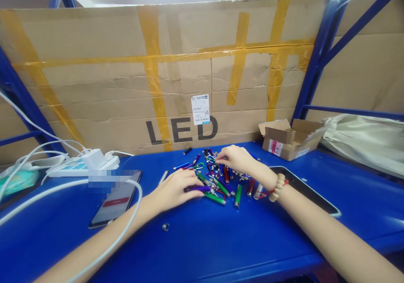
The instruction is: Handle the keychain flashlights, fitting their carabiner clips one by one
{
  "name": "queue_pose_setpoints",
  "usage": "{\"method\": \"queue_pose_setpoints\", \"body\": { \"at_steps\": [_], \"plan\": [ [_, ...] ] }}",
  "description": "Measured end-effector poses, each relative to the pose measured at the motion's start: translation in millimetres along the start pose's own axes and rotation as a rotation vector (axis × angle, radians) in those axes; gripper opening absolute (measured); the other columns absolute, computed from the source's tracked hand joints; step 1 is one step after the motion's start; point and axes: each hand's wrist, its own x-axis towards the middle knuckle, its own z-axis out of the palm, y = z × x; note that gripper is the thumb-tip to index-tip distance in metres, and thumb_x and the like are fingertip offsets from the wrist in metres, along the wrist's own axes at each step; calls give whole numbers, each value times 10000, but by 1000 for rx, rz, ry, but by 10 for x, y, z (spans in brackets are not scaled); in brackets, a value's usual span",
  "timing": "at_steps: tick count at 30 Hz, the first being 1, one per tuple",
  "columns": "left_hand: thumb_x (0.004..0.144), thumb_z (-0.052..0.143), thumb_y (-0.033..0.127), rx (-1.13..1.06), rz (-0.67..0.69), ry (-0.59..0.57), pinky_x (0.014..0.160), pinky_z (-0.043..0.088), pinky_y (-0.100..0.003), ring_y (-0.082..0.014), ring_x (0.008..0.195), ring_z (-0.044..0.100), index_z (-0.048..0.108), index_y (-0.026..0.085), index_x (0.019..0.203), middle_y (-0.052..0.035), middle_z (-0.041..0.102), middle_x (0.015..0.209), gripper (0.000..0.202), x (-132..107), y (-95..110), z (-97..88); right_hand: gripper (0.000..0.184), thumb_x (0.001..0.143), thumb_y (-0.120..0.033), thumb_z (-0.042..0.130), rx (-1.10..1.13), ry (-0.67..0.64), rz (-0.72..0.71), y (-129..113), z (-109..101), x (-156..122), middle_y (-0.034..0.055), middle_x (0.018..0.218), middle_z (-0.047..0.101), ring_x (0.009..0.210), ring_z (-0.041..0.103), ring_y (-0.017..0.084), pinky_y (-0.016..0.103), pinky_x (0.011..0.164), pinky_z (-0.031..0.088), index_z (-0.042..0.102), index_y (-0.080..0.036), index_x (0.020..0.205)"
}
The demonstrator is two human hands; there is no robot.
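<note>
On the blue shelf lies a pile of small metal torch-like tubes (238, 196) in green, purple, red and blue, mixed with carabiner clips (199, 165) and small silver parts. At the pile's left side, my left hand (178, 189) is closed with a purple torch-like tube (201, 188) between thumb and fingers. A green tube (215, 198) lies just below its fingertips. My right hand (235, 157) reaches over the back of the pile, thumb and fingertips pinched together. What those fingertips hold is too small to make out.
A smartphone (118, 201) and a white power strip (109, 165) with cables are on the left. An open small carton (284, 142) and a dark tray-like item (304, 190) are on the right. A small metal ring (166, 227) lies in front. Taped cardboard (126, 93) stands behind.
</note>
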Motion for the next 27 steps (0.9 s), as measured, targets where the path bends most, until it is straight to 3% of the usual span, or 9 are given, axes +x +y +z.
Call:
{"method": "queue_pose_setpoints", "body": {
  "at_steps": [3,5,8,10,14,17,20,24,27],
  "plan": [
    [835,542,427,-92,-33,-23,791,412,-271,-161,854,592,663,196,965,-35,664,867,291,-95,34,19,161,843,-271,564,68,-74,-163,22,78,17,1,859,716,796,641,158,238,685,437,723,-246,854],
    [824,559,429,-123,-79,-33,788,417,-283,-160,818,586,665,204,965,-26,658,817,286,-145,37,37,167,848,-260,555,99,-88,-199,40,113,26,3,862,713,792,640,154,245,712,448,720,-240,875],
    [826,566,413,-175,-152,-32,793,422,-291,-159,814,581,665,222,953,-16,648,797,250,-199,8,57,198,861,-292,532,86,-55,-174,63,143,27,19,911,705,824,641,174,269,711,466,700,-238,950],
    [839,552,397,-177,-206,28,831,411,-310,-165,853,578,663,229,929,-17,649,837,221,-223,-26,60,249,874,-321,504,53,-7,-137,72,160,24,40,969,688,861,637,192,290,714,480,667,-232,1039],
    [889,458,343,-55,-336,182,829,401,-349,-187,853,557,650,205,869,-35,640,851,237,-246,-95,47,304,888,-299,473,32,61,-126,56,215,20,82,1098,639,1008,596,212,344,859,468,617,-196,1136],
    [891,419,288,49,-434,200,830,396,-373,-205,890,560,622,195,951,-53,640,936,231,-261,-141,47,302,887,-299,470,-1,60,-114,29,241,22,91,1140,617,1060,567,229,383,891,446,617,-197,1130],
    [885,406,267,99,-484,159,864,379,-395,-225,981,562,589,194,1049,-67,633,1058,256,-276,-175,58,312,893,-293,448,-98,69,0,48,211,25,93,1166,602,1079,553,251,418,881,428,598,-204,1151],
    [877,407,265,77,-554,155,871,371,-397,-226,1004,567,600,202,991,-58,626,1080,233,-278,-158,61,370,896,-176,371,-238,136,325,200,125,19,130,1211,577,1101,540,282,431,874,414,548,-165,1221],
    [859,418,258,43,-565,170,866,375,-395,-218,974,571,597,206,963,-52,622,1057,214,-269,-108,76,411,878,-128,358,-235,68,482,338,116,9,135,1215,583,1078,562,274,407,866,419,530,-164,1250]
  ]
}}
